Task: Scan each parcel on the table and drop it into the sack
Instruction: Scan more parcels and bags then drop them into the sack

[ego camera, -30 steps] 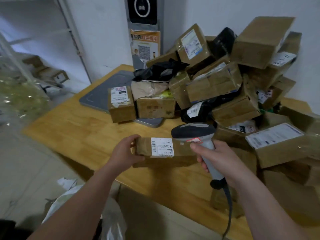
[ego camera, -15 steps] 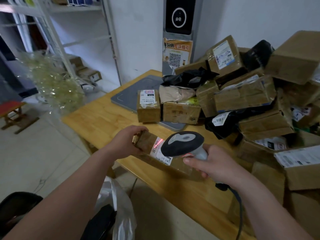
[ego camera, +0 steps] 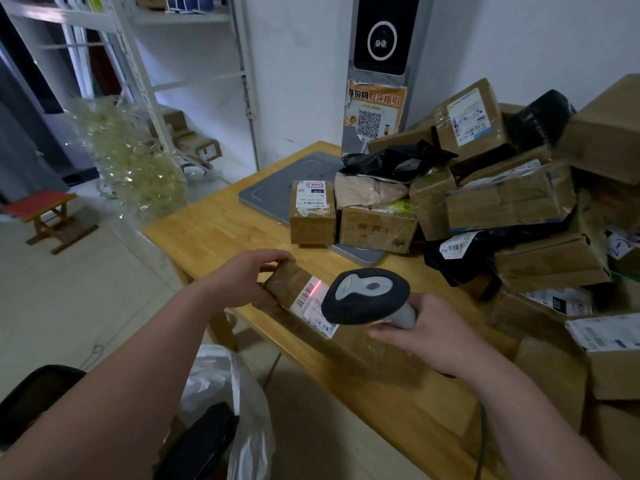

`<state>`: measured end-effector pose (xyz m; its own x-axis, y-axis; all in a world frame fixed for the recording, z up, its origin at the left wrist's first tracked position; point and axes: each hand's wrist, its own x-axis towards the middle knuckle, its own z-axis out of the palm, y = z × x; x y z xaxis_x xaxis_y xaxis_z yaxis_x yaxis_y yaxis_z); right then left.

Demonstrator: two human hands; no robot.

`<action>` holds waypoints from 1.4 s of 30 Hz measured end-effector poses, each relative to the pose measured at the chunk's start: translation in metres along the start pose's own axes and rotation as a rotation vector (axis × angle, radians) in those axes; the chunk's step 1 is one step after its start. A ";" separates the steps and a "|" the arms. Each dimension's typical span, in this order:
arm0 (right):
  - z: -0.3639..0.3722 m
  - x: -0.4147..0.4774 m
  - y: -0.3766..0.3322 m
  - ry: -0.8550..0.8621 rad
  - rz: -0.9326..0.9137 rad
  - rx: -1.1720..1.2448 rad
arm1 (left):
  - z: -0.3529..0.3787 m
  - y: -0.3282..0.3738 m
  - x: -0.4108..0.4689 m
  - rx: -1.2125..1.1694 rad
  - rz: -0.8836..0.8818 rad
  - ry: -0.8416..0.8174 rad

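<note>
Tilted up from its earlier flat pose, the long brown parcel (ego camera: 284, 284) sits at the worktop (ego camera: 214, 237) front edge, with the left hand (ego camera: 242, 278) grip holding its left end. The right hand (ego camera: 429, 336) grip wraps the barcode scanner (ego camera: 367, 296), whose red line (ego camera: 316, 289) crosses the label (ego camera: 311, 306). The white sack (ego camera: 221, 382) lies below.

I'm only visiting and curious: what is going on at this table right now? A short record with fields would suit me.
left hand: grips one end of the brown parcel, held tilted
right hand: holds the scanner
scan: red line lies across the parcel's white label
sack: white plastic, below the table edge
pile: boxes and black bags heaped on the table
stage: parcel not yet in the sack
</note>
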<state>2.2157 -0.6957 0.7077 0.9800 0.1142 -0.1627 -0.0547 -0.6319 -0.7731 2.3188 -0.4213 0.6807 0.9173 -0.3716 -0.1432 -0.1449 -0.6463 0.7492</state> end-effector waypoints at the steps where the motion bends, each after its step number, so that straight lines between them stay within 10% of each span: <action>1: 0.001 0.000 -0.001 0.001 -0.007 0.005 | -0.001 -0.002 -0.001 -0.014 -0.007 -0.005; 22: 0.052 0.032 -0.032 -0.075 -0.069 0.092 | -0.036 -0.068 -0.050 -0.262 -0.126 0.131; 42: 0.254 0.112 -0.037 -0.464 0.268 -0.049 | 0.016 -0.273 -0.152 0.108 -0.863 0.318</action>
<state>2.2792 -0.4651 0.5620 0.7447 0.2642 -0.6129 -0.2713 -0.7191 -0.6397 2.2135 -0.1990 0.4875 0.7798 0.4578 -0.4270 0.6168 -0.6784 0.3991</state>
